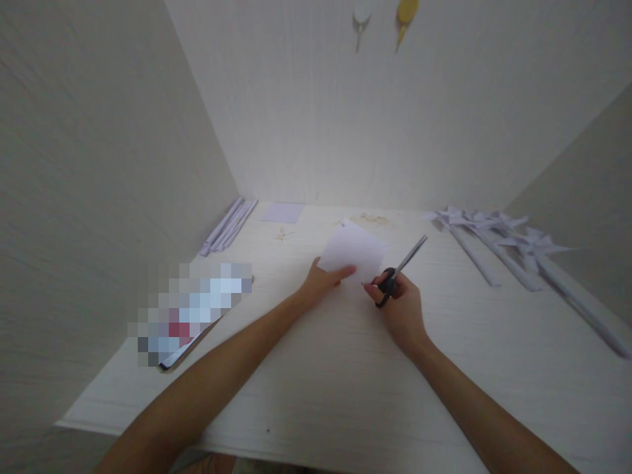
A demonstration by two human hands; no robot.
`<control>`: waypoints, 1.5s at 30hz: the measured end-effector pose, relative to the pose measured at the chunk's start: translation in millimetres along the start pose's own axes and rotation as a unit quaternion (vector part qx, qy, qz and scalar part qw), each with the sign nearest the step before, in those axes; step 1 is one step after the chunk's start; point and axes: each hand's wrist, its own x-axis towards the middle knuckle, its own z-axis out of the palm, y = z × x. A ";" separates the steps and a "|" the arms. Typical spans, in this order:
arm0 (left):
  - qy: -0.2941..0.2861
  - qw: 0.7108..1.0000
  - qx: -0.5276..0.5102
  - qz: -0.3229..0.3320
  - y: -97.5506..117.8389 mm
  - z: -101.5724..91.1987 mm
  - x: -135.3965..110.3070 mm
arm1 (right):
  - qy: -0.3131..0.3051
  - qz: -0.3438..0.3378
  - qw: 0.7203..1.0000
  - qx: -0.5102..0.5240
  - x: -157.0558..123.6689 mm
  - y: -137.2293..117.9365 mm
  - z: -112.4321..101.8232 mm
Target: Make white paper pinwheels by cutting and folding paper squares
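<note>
A square sheet of pale paper (356,246) is held above the table, one corner pointing away from me. My left hand (323,282) grips its left lower edge, thumb on top and fingers underneath. Beside the sheet's right corner, my right hand (402,309) is closed around the black handles of a pair of scissors (409,253). The blades point up and to the right, away from the paper, and look nearly closed. My right fingertips come close to the sheet's near corner; whether they touch it I cannot tell.
Several rolled paper sticks (228,229) lie at the back left, near another pale paper sheet (282,212). Paper pinwheels (530,247) on sticks lie at the right. A phone, partly blurred (197,322), rests at the left. Walls enclose the white table (316,388); two hooks (407,12) hang behind.
</note>
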 end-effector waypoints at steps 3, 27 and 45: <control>0.016 0.998 -0.057 0.022 -3.4 -6.1 8.2 | 0.015 -0.013 1.000 -0.011 3.1 2.4 -2.3; 0.048 0.998 0.005 0.033 -0.6 12.1 -4.7 | -0.011 0.085 0.993 0.081 -9.0 -9.7 9.6; 0.044 0.997 0.039 0.042 5.0 12.8 -10.8 | 0.000 0.084 0.991 0.100 -4.8 -6.6 7.5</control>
